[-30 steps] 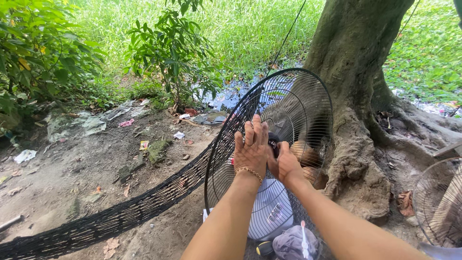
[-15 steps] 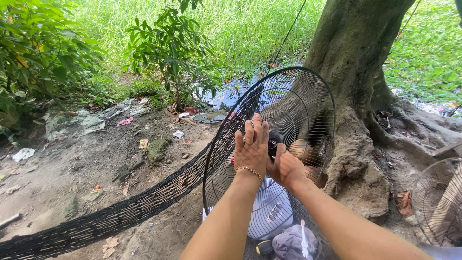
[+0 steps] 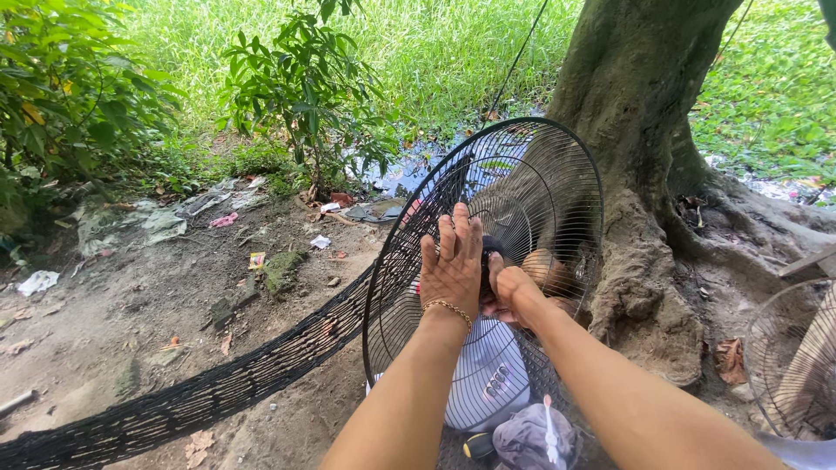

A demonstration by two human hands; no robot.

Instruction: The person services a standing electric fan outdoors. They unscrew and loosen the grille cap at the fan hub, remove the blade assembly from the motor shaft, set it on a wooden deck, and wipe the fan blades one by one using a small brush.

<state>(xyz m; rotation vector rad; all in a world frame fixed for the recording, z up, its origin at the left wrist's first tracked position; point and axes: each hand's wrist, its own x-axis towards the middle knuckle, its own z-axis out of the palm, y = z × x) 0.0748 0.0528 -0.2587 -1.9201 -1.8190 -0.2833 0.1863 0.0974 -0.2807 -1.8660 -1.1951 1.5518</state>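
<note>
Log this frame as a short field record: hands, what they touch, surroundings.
setting: outdoors, dirt ground by a tree trunk
left hand: flat, fingers spread on the fan guard
right hand: at the guard's centre hub, grip hidden
fan: black wire guard, upright, tilted toward the tree
fan base: white, below the guard
nearby: black hammock; second wire guard at right edge

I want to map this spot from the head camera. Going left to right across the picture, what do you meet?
Leafy bush → white litter → black net hammock → left hand on the fan guard → right hand → tree trunk → second wire guard.
</note>
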